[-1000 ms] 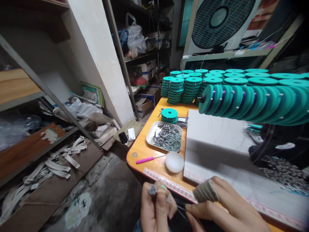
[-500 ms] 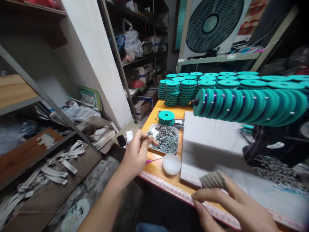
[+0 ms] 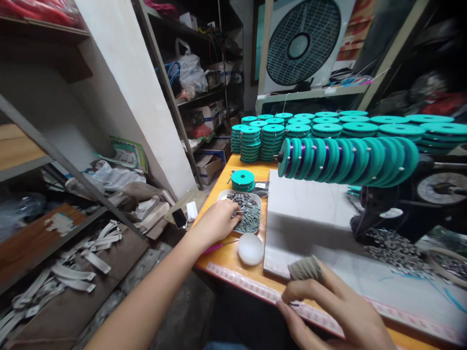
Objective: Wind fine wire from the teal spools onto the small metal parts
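Observation:
My left hand (image 3: 219,218) reaches into a shallow white tray (image 3: 260,214) of small metal parts (image 3: 250,216). Its fingers are curled together among the pieces, and what they pinch is hidden. Just in front of the tray are a round white lid-like dish (image 3: 250,249) and a thin tool with a pink handle (image 3: 213,248), partly behind my left wrist. At the table's front edge my right hand (image 3: 335,306) is closed in a pinch, a tiny dark piece at the fingertips too small to name. Grey-brown tape (image 3: 305,269) wraps one of its fingers.
A row of green discs (image 3: 346,160) on a machine's rod (image 3: 280,156) overhangs the white board (image 3: 302,209). Stacks of green spools (image 3: 251,143) stand behind, before a box fan (image 3: 302,43). Loose metal bits (image 3: 392,248) lie at right. Shelves (image 3: 171,87) stand left.
My left hand has gone from above the tray's near left side down into the parts. The view has shifted slightly to the right. My right hand keeps its pinch near the table edge.

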`<action>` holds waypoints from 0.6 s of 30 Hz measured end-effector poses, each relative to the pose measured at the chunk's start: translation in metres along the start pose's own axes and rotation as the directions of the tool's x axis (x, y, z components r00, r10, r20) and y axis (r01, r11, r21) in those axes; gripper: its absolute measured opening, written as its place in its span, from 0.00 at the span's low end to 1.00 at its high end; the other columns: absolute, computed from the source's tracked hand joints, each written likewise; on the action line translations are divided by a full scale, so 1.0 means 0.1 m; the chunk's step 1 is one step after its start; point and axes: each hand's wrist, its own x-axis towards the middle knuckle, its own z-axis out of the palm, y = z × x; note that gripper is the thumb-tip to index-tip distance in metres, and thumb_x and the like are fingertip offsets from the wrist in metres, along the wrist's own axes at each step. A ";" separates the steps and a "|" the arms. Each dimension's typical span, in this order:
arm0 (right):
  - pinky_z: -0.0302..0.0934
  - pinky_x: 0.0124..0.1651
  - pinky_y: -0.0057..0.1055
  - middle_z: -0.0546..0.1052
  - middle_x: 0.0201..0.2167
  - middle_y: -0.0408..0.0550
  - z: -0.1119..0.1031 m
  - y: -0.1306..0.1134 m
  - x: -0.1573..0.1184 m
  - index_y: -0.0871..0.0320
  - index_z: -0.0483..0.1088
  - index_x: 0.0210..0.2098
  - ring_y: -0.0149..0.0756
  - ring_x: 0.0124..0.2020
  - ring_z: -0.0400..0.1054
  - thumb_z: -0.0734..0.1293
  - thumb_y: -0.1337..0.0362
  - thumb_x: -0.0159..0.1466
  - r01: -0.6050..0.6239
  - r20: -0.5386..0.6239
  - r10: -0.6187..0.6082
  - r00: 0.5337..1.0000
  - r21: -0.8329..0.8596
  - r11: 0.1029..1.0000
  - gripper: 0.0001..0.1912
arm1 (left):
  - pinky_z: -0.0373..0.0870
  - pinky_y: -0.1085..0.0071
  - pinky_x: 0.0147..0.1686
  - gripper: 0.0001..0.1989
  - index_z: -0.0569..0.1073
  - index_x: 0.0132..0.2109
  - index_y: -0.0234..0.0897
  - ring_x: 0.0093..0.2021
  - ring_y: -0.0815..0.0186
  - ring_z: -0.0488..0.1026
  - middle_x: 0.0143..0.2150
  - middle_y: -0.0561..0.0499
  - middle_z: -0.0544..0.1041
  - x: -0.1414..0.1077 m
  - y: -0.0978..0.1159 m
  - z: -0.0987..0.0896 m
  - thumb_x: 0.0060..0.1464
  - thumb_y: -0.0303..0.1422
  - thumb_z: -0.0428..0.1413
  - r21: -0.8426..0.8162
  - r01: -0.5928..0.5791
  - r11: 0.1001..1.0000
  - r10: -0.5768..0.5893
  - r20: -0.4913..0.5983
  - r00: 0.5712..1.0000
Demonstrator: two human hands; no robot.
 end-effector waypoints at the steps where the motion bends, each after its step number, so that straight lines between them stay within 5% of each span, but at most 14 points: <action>1: 0.62 0.26 0.22 0.66 0.27 0.46 0.00 0.00 0.00 0.59 0.68 0.31 0.28 0.26 0.65 0.65 0.72 0.60 -0.007 0.007 0.007 1.000 0.007 1.000 0.03 | 0.65 0.69 0.36 0.06 0.75 0.32 0.35 0.34 0.62 0.71 0.33 0.47 0.77 0.00 0.00 -0.01 0.52 0.26 0.53 -0.003 0.006 1.000 -0.006 0.000 1.000; 7: 0.62 0.28 0.23 0.69 0.28 0.47 0.02 0.02 0.03 0.58 0.72 0.37 0.29 0.28 0.67 0.65 0.73 0.60 -0.022 0.020 0.020 1.000 0.073 0.997 0.07 | 0.62 0.70 0.32 0.05 0.73 0.34 0.35 0.28 0.66 0.66 0.26 0.51 0.71 -0.12 0.14 -0.10 0.52 0.26 0.51 -0.061 0.091 0.994 -0.100 -0.173 0.980; 10: 0.62 0.28 0.26 0.69 0.28 0.47 0.02 0.00 0.05 0.57 0.72 0.35 0.31 0.28 0.66 0.65 0.72 0.60 -0.017 -0.041 0.018 0.999 0.019 1.000 0.06 | 0.58 0.74 0.25 0.04 0.69 0.35 0.35 0.23 0.70 0.60 0.23 0.56 0.64 -0.39 0.38 -0.02 0.55 0.31 0.52 -0.248 0.167 0.954 -0.234 -0.272 0.933; 11: 0.62 0.28 0.26 0.69 0.27 0.47 0.03 -0.01 0.06 0.57 0.72 0.34 0.32 0.27 0.66 0.65 0.71 0.60 -0.031 -0.080 0.031 0.996 -0.002 1.000 0.05 | 0.56 0.76 0.22 0.05 0.68 0.34 0.35 0.22 0.72 0.58 0.23 0.57 0.63 -0.50 0.49 0.04 0.54 0.33 0.54 -0.513 0.196 0.836 -0.358 -0.239 0.903; 13: 0.61 0.27 0.26 0.69 0.26 0.47 0.06 -0.05 0.06 0.57 0.71 0.32 0.32 0.27 0.65 0.65 0.70 0.60 -0.080 -0.157 0.079 0.984 0.001 0.997 0.03 | 0.51 0.78 0.19 0.10 0.66 0.34 0.35 0.19 0.76 0.53 0.21 0.59 0.60 -0.74 0.70 0.19 0.53 0.37 0.56 -0.887 0.196 0.418 -0.485 -0.035 0.874; 15: 0.61 0.26 0.25 0.68 0.25 0.45 0.11 -0.09 0.05 0.58 0.69 0.32 0.31 0.25 0.64 0.64 0.70 0.60 -0.116 -0.190 0.128 0.973 0.069 0.991 0.03 | 0.44 0.80 0.17 0.16 0.64 0.35 0.37 0.16 0.79 0.45 0.18 0.63 0.53 -0.93 0.89 0.35 0.50 0.42 0.59 -0.982 0.187 -0.034 -0.481 0.180 0.858; 18: 0.61 0.25 0.23 0.66 0.25 0.44 0.18 -0.12 0.01 0.58 0.68 0.33 0.29 0.25 0.65 0.63 0.73 0.60 -0.124 -0.158 0.153 0.976 0.180 0.976 0.04 | 0.40 0.81 0.16 0.22 0.62 0.33 0.37 0.16 0.80 0.37 0.16 0.66 0.48 -1.08 1.07 0.50 0.42 0.44 0.65 -0.906 0.197 -0.374 -0.447 0.362 0.818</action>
